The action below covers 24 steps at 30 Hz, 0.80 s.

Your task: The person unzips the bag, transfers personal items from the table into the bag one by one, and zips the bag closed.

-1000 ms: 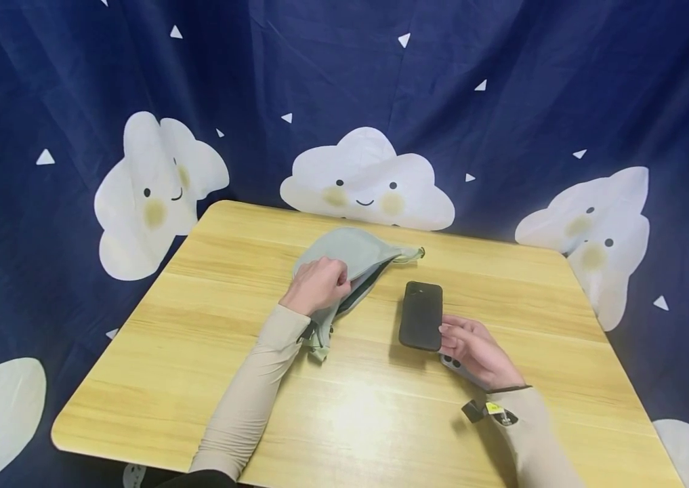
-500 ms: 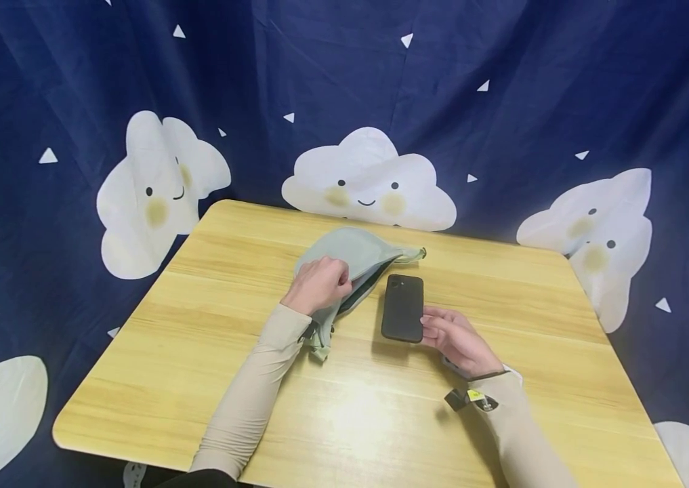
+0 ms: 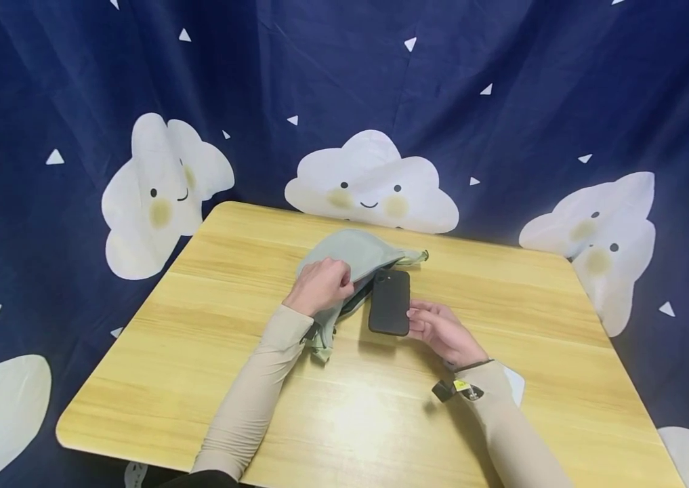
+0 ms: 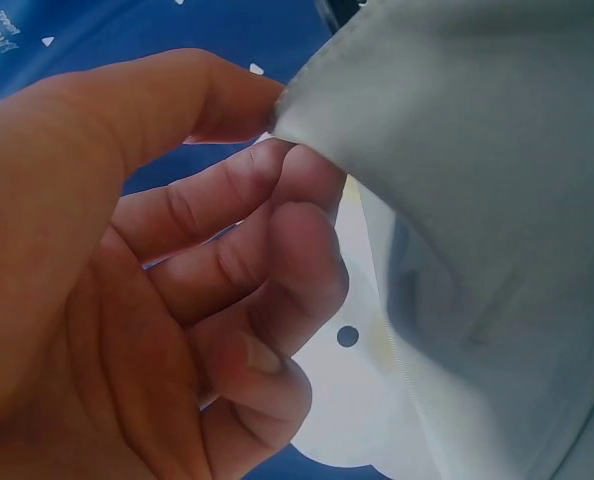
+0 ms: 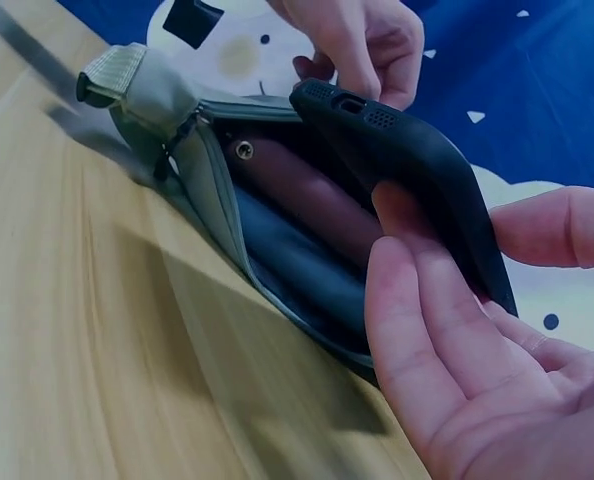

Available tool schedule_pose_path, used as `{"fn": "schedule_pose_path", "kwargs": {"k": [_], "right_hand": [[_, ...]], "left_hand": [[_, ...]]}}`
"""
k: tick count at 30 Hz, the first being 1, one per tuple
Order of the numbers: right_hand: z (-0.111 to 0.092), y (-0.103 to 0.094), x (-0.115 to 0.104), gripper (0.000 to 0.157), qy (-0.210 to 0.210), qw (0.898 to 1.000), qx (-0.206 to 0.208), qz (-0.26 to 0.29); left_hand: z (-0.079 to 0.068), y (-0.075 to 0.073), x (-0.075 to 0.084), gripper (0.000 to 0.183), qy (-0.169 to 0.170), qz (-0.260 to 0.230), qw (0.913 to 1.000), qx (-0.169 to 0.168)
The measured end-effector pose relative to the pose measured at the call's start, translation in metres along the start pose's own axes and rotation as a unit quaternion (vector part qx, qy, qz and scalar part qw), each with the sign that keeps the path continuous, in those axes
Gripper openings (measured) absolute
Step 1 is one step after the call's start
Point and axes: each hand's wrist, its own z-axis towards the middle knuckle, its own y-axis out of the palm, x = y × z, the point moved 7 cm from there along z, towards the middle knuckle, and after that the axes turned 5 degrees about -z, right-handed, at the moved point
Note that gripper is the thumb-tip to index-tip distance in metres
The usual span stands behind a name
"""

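Note:
A grey-green waist bag (image 3: 350,249) lies on the table with its zipped mouth gaping. My left hand (image 3: 322,286) pinches the edge of its mouth between thumb and fingers; the left wrist view shows that bag fabric (image 4: 477,180) close up. With thumb and fingertips my right hand (image 3: 442,332) grips a black phone (image 3: 390,303) by its side edge, its camera side facing my head. The phone overlaps the bag's mouth in the head view. In the right wrist view, a dark reddish item (image 5: 302,190) with a metal snap rests inside the bag; its kind is unclear.
A pale flat object (image 3: 515,385) lies on the wooden table (image 3: 198,379), mostly hidden beneath my right forearm. A strap end with a buckle (image 3: 420,256) sticks out at the bag's right. Behind the table hangs a dark blue cloud-print curtain (image 3: 344,61).
My right hand has carried the black phone left, up to the bag's mouth. My left hand keeps its pinch on the bag. More of the pale object now shows right of my forearm.

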Motion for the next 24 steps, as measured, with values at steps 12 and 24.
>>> {"fn": "schedule_pose_path", "kwargs": {"k": [12,24], "right_hand": [[0.016,0.006,-0.003,0.028,-0.006,1.0,-0.004,0.007],[0.028,0.01,-0.008,0.024,-0.009,1.0,0.01,0.007]], "left_hand": [[0.0,0.0,-0.001,0.026,0.004,0.002,1.0,0.003],[-0.001,-0.002,0.002,0.027,0.012,0.007,0.9998,0.012]]}}
